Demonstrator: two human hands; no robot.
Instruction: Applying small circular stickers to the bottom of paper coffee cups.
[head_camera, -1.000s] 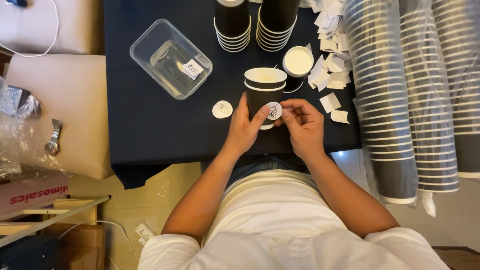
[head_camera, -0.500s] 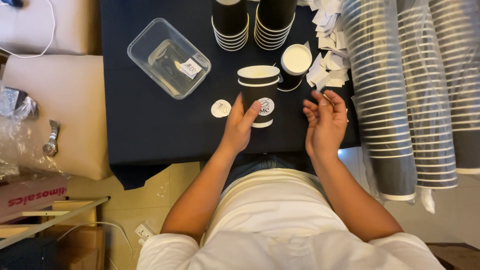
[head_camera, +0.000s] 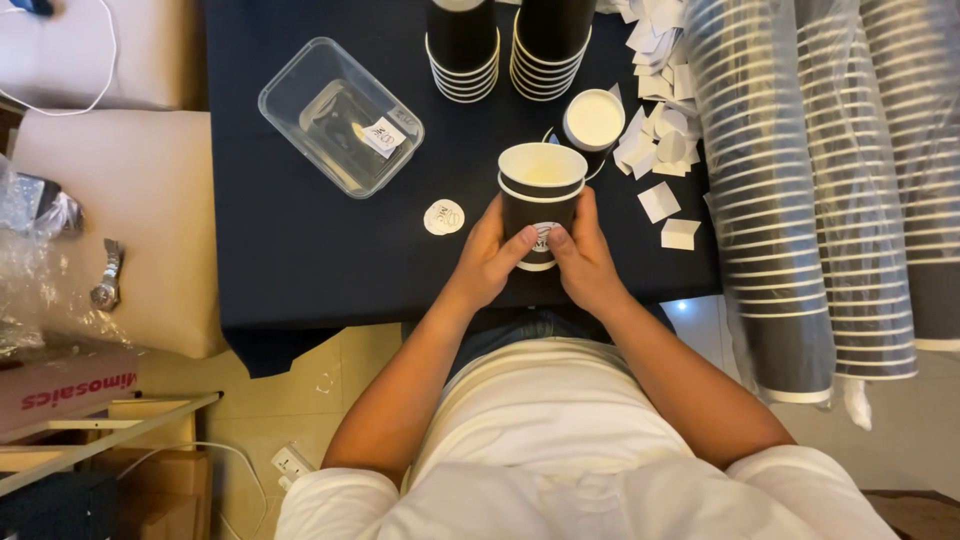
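Observation:
A black paper cup (head_camera: 541, 185) with a white rim stands nested in another cup on the dark table (head_camera: 290, 240). My left hand (head_camera: 487, 258) grips its left side and my right hand (head_camera: 583, 258) its right side. Both thumbs press a round white sticker (head_camera: 541, 236) on the cup's near wall. Another round white sticker (head_camera: 444, 217) lies flat on the table just left of my left hand.
A clear plastic box (head_camera: 338, 115) holding a small paper sits at the back left. Two stacks of black cups (head_camera: 508, 45) stand behind. A lone white-lined cup (head_camera: 594, 120) and scattered white paper backings (head_camera: 660, 150) lie right. Long sleeves of wrapped cups (head_camera: 800, 180) fill the right side.
My right hand, apart from the cup half a second ago, has come back onto it. Both hands now hold the cup with thumbs on the sticker.

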